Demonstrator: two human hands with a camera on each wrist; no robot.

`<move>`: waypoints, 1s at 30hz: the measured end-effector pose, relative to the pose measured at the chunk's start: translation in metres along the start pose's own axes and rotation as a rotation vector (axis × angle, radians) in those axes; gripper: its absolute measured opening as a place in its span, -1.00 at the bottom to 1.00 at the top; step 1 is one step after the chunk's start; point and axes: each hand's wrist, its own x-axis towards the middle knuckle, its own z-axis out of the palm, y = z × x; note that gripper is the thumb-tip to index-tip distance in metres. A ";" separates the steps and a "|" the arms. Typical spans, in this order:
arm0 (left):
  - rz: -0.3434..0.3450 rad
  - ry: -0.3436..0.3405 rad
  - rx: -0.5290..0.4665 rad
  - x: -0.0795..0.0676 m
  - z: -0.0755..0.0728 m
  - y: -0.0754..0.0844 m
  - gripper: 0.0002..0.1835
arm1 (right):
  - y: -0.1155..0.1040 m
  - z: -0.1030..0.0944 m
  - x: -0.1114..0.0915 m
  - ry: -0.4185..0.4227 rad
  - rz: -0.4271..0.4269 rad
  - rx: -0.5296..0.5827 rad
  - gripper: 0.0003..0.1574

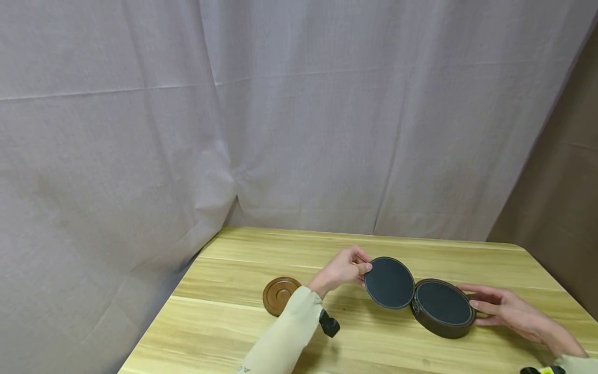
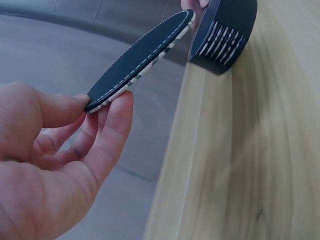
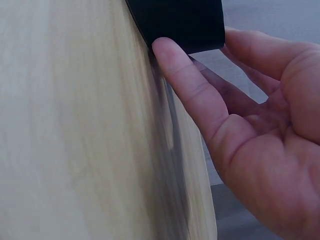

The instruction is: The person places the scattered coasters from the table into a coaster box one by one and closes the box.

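Observation:
A round black coaster [image 1: 390,282] with pale stitching and a checked underside is pinched at its left edge by my left hand [image 1: 347,267], thumb on the dark face. In the left wrist view that coaster [image 2: 140,55] tilts above the table edge. Just to its right, the round black coaster holder [image 1: 441,323] stands on the table, a dark disc with stitching on top. Several pale edges of stacked coasters [image 2: 220,41] show through its side opening. My right hand [image 1: 502,309] grips the holder's right side; in the right wrist view its fingertips touch the dark wall [image 3: 180,22].
A brown round wooden saucer-like piece [image 1: 280,295] lies left of my left forearm, partly covered by the sleeve [image 1: 285,332]. The wooden table [image 1: 219,322] reaches back to a grey curtain [image 1: 303,156]. A black strap piece [image 1: 329,324] juts from the left wrist.

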 end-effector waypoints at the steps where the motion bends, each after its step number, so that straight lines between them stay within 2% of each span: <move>1: 0.000 0.005 -0.007 0.001 0.004 0.001 -0.90 | 0.000 0.000 0.000 0.004 0.000 -0.002 -0.36; 7: -0.002 0.086 -0.055 0.007 0.028 0.003 -0.92 | -0.001 -0.001 0.001 0.013 0.005 -0.012 -0.36; 15: -0.044 0.216 -0.111 0.015 0.055 -0.002 -0.91 | -0.003 -0.002 0.000 0.017 0.023 -0.014 -0.36; 30: -0.067 0.305 -0.274 0.026 0.099 -0.020 -0.84 | -0.001 -0.001 0.000 0.019 0.004 -0.007 -0.36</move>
